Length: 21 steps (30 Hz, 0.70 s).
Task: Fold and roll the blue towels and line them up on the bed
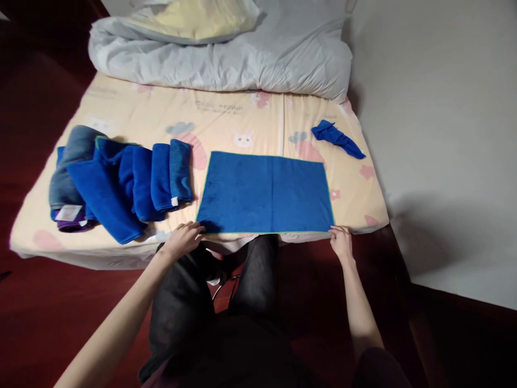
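Observation:
A blue towel [264, 194] with a thin green edge lies spread flat on the bed, a crease running down its middle. My left hand [186, 236] is closed at its near left corner, fingers pinching the edge. At the near right corner my right hand [341, 240] pinches the cloth between thumb and fingers. Left of the towel lies a row of rolled or folded blue towels [141, 180], close to my left hand. A grey-blue rolled towel [75, 167] and a purple one [71, 222] with a white label are at that row's left end.
A crumpled blue cloth [338, 140] lies at the bed's right side. Across the back is a bunched grey-white quilt [226, 62] with a yellow pillow [197, 19]. The patterned bed sheet [242, 118] ends near my knees; a pale wall [440, 134] stands at right.

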Available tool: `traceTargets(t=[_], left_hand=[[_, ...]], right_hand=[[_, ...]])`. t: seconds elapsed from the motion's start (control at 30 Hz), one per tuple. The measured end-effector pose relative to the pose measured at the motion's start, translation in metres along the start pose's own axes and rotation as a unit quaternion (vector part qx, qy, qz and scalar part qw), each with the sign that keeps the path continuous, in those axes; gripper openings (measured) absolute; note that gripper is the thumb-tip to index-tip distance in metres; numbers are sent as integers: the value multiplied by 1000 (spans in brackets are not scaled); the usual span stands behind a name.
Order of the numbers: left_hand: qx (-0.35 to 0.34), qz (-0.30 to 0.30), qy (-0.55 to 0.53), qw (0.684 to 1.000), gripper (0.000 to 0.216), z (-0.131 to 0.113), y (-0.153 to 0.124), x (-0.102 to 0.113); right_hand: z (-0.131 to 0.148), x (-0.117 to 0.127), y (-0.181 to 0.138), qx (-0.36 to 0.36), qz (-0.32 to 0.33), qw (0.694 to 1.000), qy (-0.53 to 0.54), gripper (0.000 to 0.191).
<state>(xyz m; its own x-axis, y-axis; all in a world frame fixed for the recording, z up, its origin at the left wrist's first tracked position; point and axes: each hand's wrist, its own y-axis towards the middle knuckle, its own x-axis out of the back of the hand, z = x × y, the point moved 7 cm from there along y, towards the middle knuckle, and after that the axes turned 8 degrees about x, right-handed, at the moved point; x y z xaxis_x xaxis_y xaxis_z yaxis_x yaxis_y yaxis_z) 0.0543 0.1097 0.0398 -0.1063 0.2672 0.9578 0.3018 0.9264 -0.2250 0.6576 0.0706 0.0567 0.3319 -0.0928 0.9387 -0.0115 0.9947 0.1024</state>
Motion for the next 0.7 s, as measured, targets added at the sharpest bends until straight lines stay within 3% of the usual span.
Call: traceTargets(t=[0.1,0.23,0.33,0.4,0.47,0.53,0.6,0.7], left_hand=[[6,-17,-22,1000,39,-26,29,19],[12,-143,-132,981,50,-68,74,37],[39,-185,-193,963,54,-84,90,13],[50,-197,-206,957,56,-85,89,-8],[51,-208,-203,955,58,-81,86,-23],[47,-216,-198,955,59,-76,83,-29],[47,-221,-194,955,60,-72,83,-30],[52,-226,-195,953,60,-71,85,-29]], right_hand=[[46,-2,25,-38,24,998,-39,33],[180,-34,77,56,-33,992,111,41],[284,-89,98,146,-6,959,243,49],[330,-130,100,189,46,936,294,53],[347,-161,100,200,76,924,318,53],[342,-175,99,206,74,918,331,51],[319,-172,100,212,51,916,337,48],[256,-149,106,191,0,925,328,45]])
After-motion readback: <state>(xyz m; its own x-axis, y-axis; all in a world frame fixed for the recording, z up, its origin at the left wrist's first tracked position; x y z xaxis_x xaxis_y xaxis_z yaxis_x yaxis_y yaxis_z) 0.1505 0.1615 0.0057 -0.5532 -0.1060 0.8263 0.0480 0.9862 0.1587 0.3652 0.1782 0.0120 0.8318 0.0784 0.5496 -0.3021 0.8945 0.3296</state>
